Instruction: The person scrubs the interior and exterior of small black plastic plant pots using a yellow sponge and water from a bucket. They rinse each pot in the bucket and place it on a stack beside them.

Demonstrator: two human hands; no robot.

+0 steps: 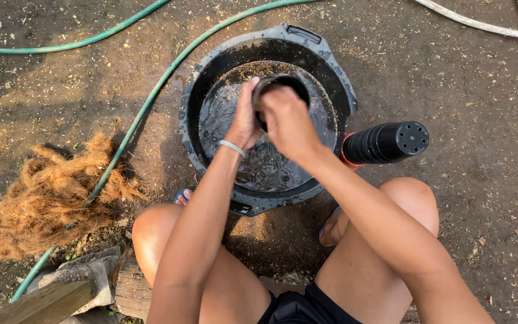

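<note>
Over round black plastic tub (337,90) of water: left hand (244,120) and right hand (286,120), fingers wrapped around small black plastic pot (283,82).

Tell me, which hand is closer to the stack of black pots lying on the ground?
The right hand. It is over the tub, on the side toward the stack of black pots. The left hand is farther off, on the small black pot's other side.

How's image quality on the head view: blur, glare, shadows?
Head view: ground and hose sharp; both hands, left hand and right hand, slightly motion-blurred around the small black pot; sheen on the water in the tub; low sunlight, soft shadows under the legs.
</note>
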